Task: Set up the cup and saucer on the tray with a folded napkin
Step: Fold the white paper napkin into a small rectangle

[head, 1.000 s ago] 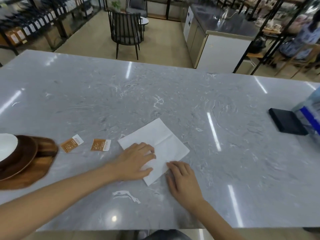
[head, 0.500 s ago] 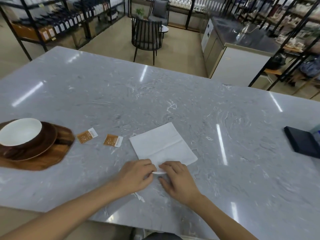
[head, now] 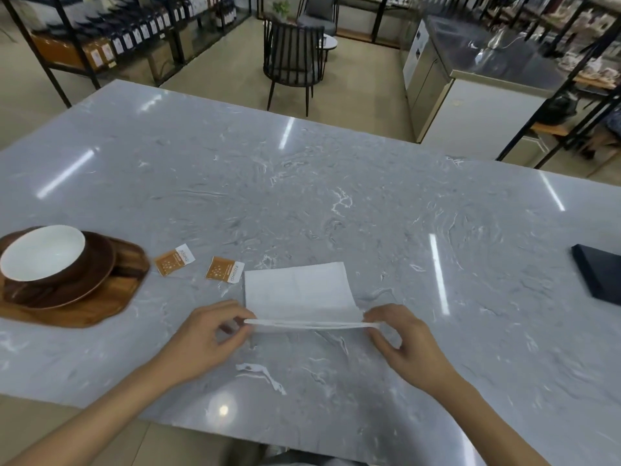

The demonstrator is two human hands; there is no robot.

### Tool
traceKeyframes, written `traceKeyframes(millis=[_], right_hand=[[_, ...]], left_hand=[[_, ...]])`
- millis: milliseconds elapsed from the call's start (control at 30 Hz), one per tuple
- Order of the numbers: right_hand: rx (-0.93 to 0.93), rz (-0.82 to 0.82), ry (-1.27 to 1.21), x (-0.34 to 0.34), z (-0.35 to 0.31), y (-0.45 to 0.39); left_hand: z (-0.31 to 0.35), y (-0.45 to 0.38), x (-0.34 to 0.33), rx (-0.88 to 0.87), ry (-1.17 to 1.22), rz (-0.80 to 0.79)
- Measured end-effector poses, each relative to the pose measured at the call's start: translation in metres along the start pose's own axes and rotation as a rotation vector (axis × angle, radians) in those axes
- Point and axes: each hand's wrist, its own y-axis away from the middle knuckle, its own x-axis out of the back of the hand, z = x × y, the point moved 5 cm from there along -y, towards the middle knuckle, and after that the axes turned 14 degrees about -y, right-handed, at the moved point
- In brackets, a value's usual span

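A white paper napkin [head: 297, 290] lies in the middle of the grey marble table, its near edge lifted off the surface. My left hand [head: 208, 334] pinches the near left corner and my right hand [head: 400, 341] pinches the near right corner, stretching the edge between them. At the far left a wooden tray [head: 84, 307] carries a brown saucer [head: 97, 277] with a cup [head: 43, 253], brown outside and white inside, on top of it.
Two orange sachets [head: 174, 260] [head: 224, 270] lie between the tray and the napkin. A dark flat object [head: 598, 277] sits at the right edge. Beyond the table stand a black chair [head: 292, 58], shelving and a counter.
The napkin was pressed flat under my hands; both hands slid to its near edge, gripped the two corners and lifted that edge. The view shifted, bringing the tray fully into sight.
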Motion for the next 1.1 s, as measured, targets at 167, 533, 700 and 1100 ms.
traceKeyframes(millis=[167, 533, 700, 1100], right_hand=[[-0.169, 0.133, -0.251, -0.001, 0.009, -0.046], [-0.374, 0.253, -0.229, -0.049, 0.069, -0.118], [-0.327, 0.328, -0.122, -0.056, 0.066, -0.113], [-0.062, 0.159, 0.305, -0.115, 0.008, -0.110]], left_hand=[[-0.022, -0.034, 0.001, 0.258, 0.220, 0.184], [-0.054, -0.083, -0.020, 0.483, -0.083, 0.277], [-0.051, -0.080, -0.021, 0.465, -0.172, 0.342], [0.018, -0.096, -0.058, 0.104, -0.539, 0.292]])
